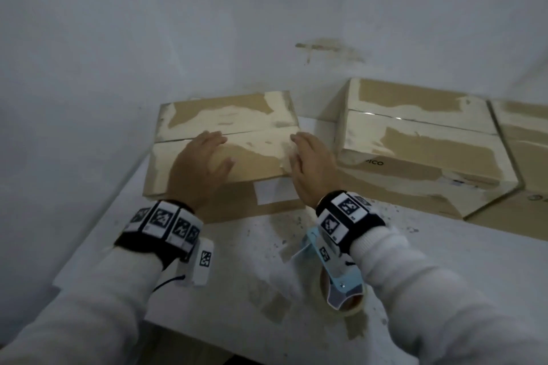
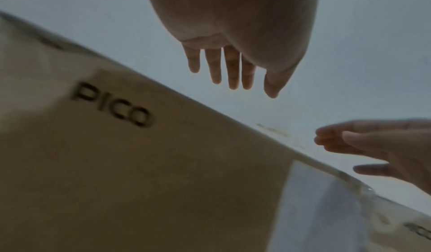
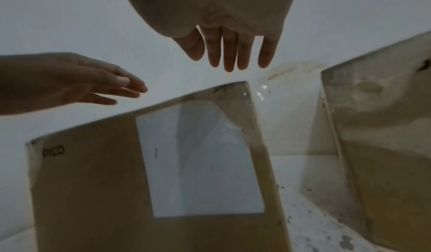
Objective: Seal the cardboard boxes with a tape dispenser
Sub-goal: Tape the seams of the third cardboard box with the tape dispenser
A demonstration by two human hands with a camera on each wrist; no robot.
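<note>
A brown cardboard box [image 1: 237, 115] with torn pale patches lies on the white table, its two top flaps meeting at a seam across the middle. My left hand [image 1: 201, 163] lies over the near flap with straight fingers, seen from below as the left hand [image 2: 233, 67]. My right hand [image 1: 308, 163] is at the box's right edge, fingers straight, also shown as the right hand [image 3: 233, 51]. From the wrist views both hands look slightly above the box [image 3: 93, 182]; contact is unclear. A light blue tape dispenser [image 1: 341, 281] with a tape roll lies on the table near my right forearm.
A second box [image 1: 415, 133] printed PICO stands right of the first, with a third box [image 1: 525, 139] beyond it at the frame edge. A white wall runs behind. The stained white table [image 1: 252, 261] ends at a left edge near my left forearm.
</note>
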